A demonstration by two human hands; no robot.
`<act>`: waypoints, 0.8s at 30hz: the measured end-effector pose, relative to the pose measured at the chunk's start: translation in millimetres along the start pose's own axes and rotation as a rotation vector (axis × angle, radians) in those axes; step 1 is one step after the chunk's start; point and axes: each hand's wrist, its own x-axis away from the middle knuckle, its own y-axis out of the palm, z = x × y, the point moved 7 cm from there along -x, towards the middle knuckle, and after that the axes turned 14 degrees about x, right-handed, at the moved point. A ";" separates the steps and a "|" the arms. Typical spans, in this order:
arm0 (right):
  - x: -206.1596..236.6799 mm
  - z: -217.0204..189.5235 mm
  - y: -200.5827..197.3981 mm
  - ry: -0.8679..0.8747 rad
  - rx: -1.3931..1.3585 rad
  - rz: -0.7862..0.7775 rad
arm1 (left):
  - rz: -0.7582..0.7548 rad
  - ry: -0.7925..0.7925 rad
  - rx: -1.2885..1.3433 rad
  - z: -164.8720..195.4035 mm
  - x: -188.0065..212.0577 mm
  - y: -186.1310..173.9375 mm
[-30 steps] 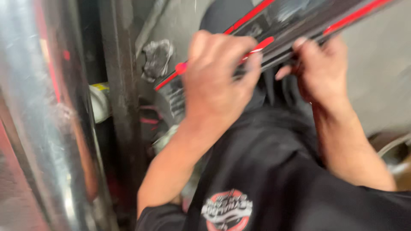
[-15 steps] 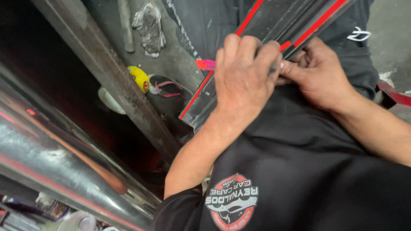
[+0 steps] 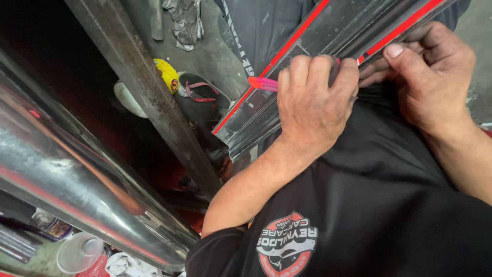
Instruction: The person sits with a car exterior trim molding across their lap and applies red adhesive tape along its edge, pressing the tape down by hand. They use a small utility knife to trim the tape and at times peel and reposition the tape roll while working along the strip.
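A long chrome trim strip with red stripes lies slanted across my lap, over my black clothes. My left hand rests on it with the fingers curled around a tool with a pink handle, whose end sticks out to the left. The tool's tip is hidden under the hand. My right hand holds the strip's edge just to the right, thumb on top near the red stripe, fingers touching those of the left hand.
A shiny metal tube runs along the left, and a dark steel beam crosses diagonally beside it. On the grey floor lie a yellow object, a sandal with red straps and a rag. A plastic cup sits bottom left.
The view has swung and closed in on the hands. My left hand has slid slightly along the strip, and the pink handle now shows plainly at its left side.
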 end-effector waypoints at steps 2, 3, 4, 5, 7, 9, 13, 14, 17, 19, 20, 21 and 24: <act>-1.4 -1.7 1.6 0.003 0.002 0.000 | 0.005 0.010 0.000 1.1 -0.9 -0.7; -2.0 -2.3 2.1 0.008 0.000 0.002 | 0.009 0.015 -0.003 1.7 -1.0 -1.3; -1.5 -2.1 2.8 0.019 -0.009 0.012 | 0.006 0.019 -0.002 2.1 -0.9 -0.8; -1.4 -2.8 3.3 0.022 -0.022 0.011 | 0.003 0.022 0.000 2.6 -0.8 -0.4; -1.1 -3.9 5.6 0.023 -0.055 0.000 | -0.008 0.023 -0.020 2.1 -1.1 0.6; -0.9 -4.6 6.5 0.023 -0.062 0.006 | -0.027 0.021 -0.060 1.9 -1.9 2.2; -2.4 -6.4 7.6 0.000 -0.011 0.024 | -0.040 0.018 -0.106 4.6 -3.4 3.2; -2.4 -6.5 7.9 -0.006 0.002 0.024 | -0.044 0.015 -0.113 5.3 -3.7 3.4; -1.5 -4.9 7.1 -0.016 0.030 0.030 | -0.051 0.012 -0.132 7.2 -4.6 4.5; -0.8 -1.7 5.5 0.000 0.028 0.040 | -0.047 0.016 -0.131 8.3 -4.7 4.5; -1.2 -0.5 5.2 0.003 0.025 0.044 | -0.046 0.019 -0.131 8.8 -5.0 4.6; -1.6 0.2 5.0 0.005 0.023 0.047 | -0.049 0.018 -0.130 8.9 -5.2 4.6; -3.7 -1.6 6.6 -0.002 0.066 0.059 | -0.070 0.012 -0.138 9.0 -6.1 5.1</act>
